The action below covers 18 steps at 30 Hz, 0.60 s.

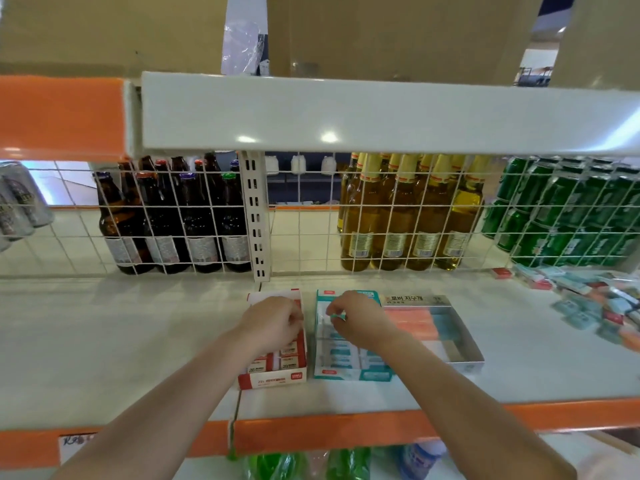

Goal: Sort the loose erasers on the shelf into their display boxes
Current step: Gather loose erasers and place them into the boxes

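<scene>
Teal-sleeved eraser (337,316) sits pinched in the right hand (360,318) over the teal box (349,374); the left hand (273,322), fingers curled, reaches into the red box (273,379), grip unclear. Loose erasers (595,303) lie well right.

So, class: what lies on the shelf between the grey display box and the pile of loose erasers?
Nothing: the head view shows bare white shelf between the grey display box and the loose erasers.

Three display boxes (360,374) side by side on shelf (121,341); loose erasers (595,303) far right.
</scene>
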Motion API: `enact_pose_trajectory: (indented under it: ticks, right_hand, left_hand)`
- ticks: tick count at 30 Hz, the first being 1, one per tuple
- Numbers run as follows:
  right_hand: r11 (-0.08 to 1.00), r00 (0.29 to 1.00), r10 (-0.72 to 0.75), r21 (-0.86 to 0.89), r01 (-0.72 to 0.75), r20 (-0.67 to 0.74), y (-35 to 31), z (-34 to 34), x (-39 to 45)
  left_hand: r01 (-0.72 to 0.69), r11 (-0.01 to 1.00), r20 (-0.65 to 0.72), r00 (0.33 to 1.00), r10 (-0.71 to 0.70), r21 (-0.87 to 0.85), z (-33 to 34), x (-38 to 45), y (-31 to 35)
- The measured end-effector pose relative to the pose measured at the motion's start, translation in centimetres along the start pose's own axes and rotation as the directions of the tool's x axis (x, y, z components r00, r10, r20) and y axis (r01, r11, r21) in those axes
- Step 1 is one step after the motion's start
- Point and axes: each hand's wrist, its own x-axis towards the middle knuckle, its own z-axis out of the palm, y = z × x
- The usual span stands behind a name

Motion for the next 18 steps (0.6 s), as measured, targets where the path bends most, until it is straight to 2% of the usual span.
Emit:
enact_pose_trajectory:
  ticks: [5,11,18]
  right_hand:
    - [0.991,0.991,0.133,0.007,-0.133,-0.002,5.1,-2.0,-2.6]
    - [0.959,0.958,0.281,0.042,-0.279,-0.054,11.7,-4.8,-6.4]
    - [0.938,0.933,0.348,0.038,-0.346,-0.095,20.5,-7.0,-10.2]
  left_hand:
    - [-0.076,0.995,0.014,0.997,0.077,-0.072,0.9,1.8,5.1]
    - [-0.163,0.986,0.032,0.986,0.164,-0.031,2.9,4.2,12.8]
    - [-0.293,0.956,0.082,0.953,0.292,-0.004,5.4,6.9,20.3]
